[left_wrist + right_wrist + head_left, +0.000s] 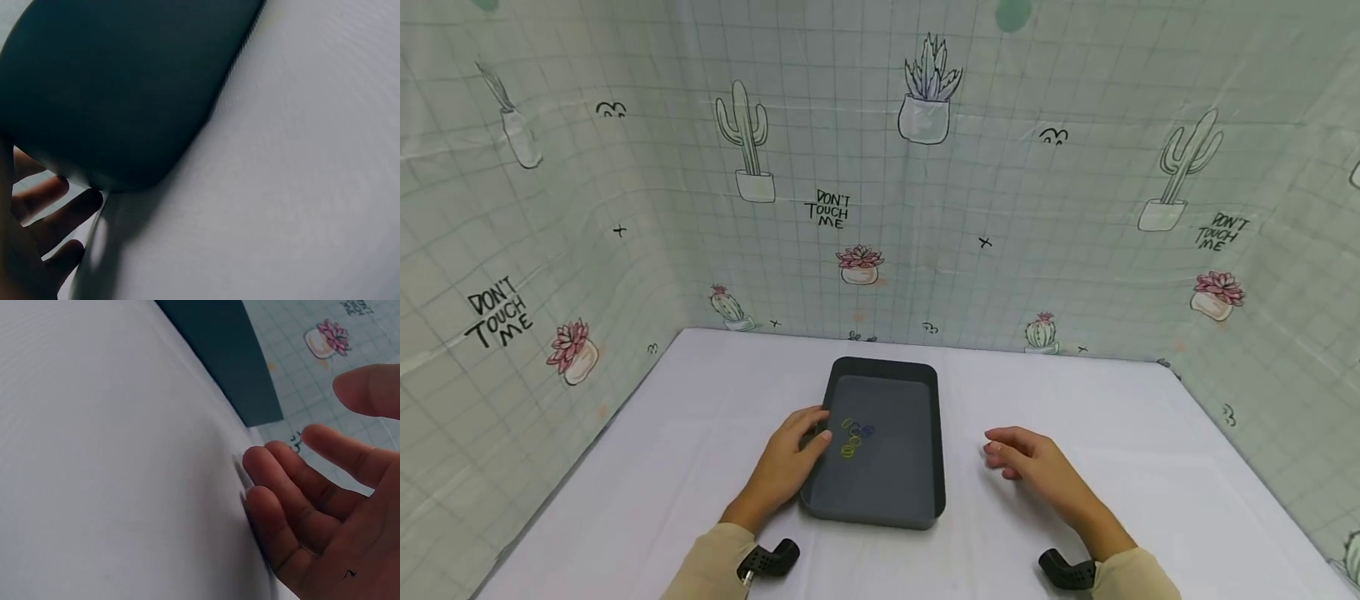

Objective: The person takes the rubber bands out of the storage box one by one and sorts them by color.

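Pale checked cloth (662,150) with cactus drawings walled in a white table (715,400) on three sides. On it, left of the table's middle, we saw a dark grey tray (895,475): rectangular, rounded corners, raised walls, matt flat floor, long sides running away from the person. We noted several small thin loops, apparently rubber bands, lying left of centre inside: yellow bands (847,452) down the left and blue bands (868,432) just beside them, some overlapping; too small for us to count surely. Left hand (786,458) sat at the tray's left rim, fingers relaxed and spread, thumb over the edge, touching rather than clenched round it. Right hand (1037,467) hovered right of the tray, apart from it, fingers loosely bent, thumb separate, holding nothing. We logged beige sleeves (711,567) and black wrist mounts (771,560) too.
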Demonstrator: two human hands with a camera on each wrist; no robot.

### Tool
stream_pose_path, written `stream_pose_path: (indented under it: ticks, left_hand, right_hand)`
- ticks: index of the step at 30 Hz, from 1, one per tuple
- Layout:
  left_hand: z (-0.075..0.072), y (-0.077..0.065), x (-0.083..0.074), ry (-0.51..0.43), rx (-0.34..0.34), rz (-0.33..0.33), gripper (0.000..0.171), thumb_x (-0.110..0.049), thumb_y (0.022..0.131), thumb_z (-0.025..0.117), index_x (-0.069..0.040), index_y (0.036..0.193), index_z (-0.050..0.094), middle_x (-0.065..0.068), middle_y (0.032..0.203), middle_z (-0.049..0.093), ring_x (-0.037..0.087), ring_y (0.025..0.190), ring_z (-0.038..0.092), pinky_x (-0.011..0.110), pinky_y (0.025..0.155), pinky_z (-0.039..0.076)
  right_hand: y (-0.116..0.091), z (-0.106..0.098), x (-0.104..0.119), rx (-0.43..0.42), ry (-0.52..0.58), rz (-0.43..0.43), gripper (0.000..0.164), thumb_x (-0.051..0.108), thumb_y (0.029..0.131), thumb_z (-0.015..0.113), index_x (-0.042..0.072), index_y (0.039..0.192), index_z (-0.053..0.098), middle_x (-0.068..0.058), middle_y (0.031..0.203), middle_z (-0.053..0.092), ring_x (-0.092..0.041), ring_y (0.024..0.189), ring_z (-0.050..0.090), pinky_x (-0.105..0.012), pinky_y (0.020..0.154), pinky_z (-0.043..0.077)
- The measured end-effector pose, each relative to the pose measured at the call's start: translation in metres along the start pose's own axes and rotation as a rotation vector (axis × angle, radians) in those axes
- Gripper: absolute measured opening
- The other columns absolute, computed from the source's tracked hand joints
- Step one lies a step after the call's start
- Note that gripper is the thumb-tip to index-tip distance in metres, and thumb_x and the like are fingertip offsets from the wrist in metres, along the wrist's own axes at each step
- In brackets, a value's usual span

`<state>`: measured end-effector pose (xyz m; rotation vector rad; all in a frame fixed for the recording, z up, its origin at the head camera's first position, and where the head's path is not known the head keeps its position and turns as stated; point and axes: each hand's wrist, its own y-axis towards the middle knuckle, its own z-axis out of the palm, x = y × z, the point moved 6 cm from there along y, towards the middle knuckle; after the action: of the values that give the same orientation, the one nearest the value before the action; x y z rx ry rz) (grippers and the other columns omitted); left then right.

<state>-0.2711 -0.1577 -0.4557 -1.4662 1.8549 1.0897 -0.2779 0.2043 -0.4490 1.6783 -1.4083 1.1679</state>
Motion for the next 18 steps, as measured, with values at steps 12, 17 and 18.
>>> stream_pose_path:
  ticks: [12,17,18]
  left_hand:
    - [0.003,-0.003,-0.002,0.059,0.027,0.046,0.047,-0.021,0.100,0.064,-0.002,0.142,0.055,0.012,0.149,0.047,0.033,0.139,0.042,0.054,0.112,0.035]
    - [0.003,-0.001,-0.003,0.060,0.028,0.076,0.049,-0.020,0.100,0.063,-0.001,0.143,0.054,0.011,0.152,0.044,0.032,0.142,0.038,0.055,0.113,0.033]
    - [0.003,-0.002,-0.002,0.064,0.028,0.079,0.049,-0.020,0.100,0.063,-0.001,0.144,0.053,0.010,0.153,0.044,0.032,0.142,0.038,0.054,0.113,0.033]
  right_hand:
    - [0.011,0.017,0.006,0.030,0.022,-0.013,0.036,0.023,0.101,0.061,-0.003,0.124,0.065,-0.015,0.110,0.071,-0.022,0.090,0.068,-0.029,0.075,0.057]
    - [0.020,0.029,0.017,0.028,0.062,-0.051,0.034,0.022,0.102,0.058,-0.003,0.123,0.065,-0.016,0.108,0.071,-0.026,0.092,0.069,-0.032,0.075,0.057]
    - [0.022,0.032,0.019,0.022,0.073,-0.054,0.034,0.023,0.102,0.059,-0.003,0.123,0.065,-0.016,0.108,0.071,-0.026,0.093,0.070,-0.032,0.075,0.057]
